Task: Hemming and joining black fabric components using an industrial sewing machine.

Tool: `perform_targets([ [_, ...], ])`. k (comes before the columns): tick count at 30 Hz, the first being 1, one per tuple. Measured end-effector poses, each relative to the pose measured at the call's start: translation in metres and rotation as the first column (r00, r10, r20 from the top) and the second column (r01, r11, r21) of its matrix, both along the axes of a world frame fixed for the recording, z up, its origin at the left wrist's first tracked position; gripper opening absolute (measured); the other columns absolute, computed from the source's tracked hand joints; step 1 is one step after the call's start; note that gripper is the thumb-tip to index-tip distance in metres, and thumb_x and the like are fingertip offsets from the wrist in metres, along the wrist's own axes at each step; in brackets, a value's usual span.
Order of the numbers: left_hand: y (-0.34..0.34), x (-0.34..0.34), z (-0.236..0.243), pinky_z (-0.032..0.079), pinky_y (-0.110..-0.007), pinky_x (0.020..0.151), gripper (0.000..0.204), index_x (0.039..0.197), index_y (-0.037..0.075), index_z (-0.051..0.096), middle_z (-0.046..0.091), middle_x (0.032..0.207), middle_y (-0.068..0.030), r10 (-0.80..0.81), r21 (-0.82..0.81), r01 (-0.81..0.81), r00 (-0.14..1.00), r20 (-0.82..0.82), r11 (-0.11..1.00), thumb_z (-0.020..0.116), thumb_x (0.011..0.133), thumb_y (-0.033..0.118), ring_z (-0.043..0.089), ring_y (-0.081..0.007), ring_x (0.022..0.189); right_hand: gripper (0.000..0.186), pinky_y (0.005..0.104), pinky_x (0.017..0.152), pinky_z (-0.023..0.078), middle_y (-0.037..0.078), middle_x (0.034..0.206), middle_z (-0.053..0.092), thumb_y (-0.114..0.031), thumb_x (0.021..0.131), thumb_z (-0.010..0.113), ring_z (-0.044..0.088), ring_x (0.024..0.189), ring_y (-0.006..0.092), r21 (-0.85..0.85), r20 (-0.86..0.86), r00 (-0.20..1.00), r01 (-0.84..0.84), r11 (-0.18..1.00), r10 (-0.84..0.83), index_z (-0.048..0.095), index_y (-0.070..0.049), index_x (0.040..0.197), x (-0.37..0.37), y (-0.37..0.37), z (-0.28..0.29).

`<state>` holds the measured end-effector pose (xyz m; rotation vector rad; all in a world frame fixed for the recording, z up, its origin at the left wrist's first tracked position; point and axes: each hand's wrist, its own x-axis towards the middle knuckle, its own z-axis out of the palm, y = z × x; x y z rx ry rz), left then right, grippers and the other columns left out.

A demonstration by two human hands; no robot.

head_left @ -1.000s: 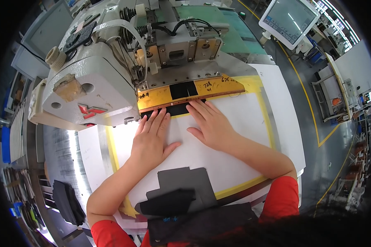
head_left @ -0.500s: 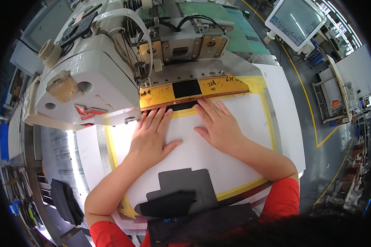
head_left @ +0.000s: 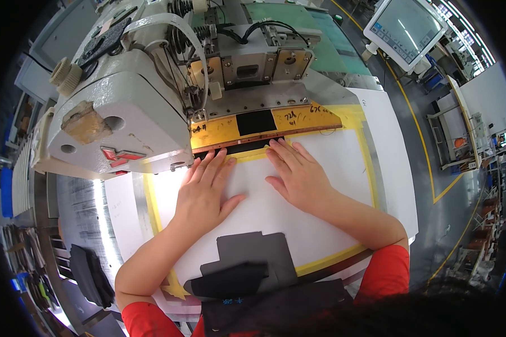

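Observation:
My left hand lies flat, fingers apart, on the white board edged with yellow tape, its fingertips at a narrow black strip below a yellow bar of the white sewing machine. My right hand rests flat to the right, fingertips touching the same edge of the bar and strip, thumb out. A black patch sits in the middle of the bar. Near me lie a grey shaped piece and a folded black fabric piece on the board.
A screen stands at upper right, a green glass plate behind the machine. A stack of dark pieces lies at left on a metal table. A bench stands across the yellow-lined floor at right.
My right hand has shifted a little to the right along the bar, and less of the black strip shows below it. My left hand stays at about the same place.

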<state>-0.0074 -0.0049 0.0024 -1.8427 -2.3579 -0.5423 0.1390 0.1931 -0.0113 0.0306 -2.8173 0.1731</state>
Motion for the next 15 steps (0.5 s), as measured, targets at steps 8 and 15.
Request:
perform_targets([
  [8,-0.0026,0.0032,0.0001,0.038,-0.048,0.105,0.068,0.129,0.002,0.055,0.048,0.138,-0.0220,0.017,-0.027,-0.017,1.000,-0.006,1.000,0.069,0.081,0.047,0.048,-0.0379,0.127,0.052,0.0460,0.106,0.037,0.017,0.130,0.052,-0.025,0.084,0.068,0.050,0.124,0.0326,0.028,-0.025,0.999,0.033,0.999,-0.033,0.054,0.001,0.126,-0.0004,-0.0011,0.0015],
  [15,-0.0051,0.0032,-0.0065,0.040,-0.047,0.101,0.068,0.130,0.003,0.054,0.048,0.138,-0.0209,0.022,-0.033,-0.024,0.999,-0.049,0.999,0.065,0.083,0.051,0.048,-0.0359,0.127,0.052,0.0463,0.106,0.037,0.017,0.131,0.052,-0.025,0.084,0.069,0.050,0.124,0.0329,-0.018,-0.025,0.999,0.029,0.999,-0.029,0.053,0.001,0.127,0.0001,-0.0023,0.0003],
])
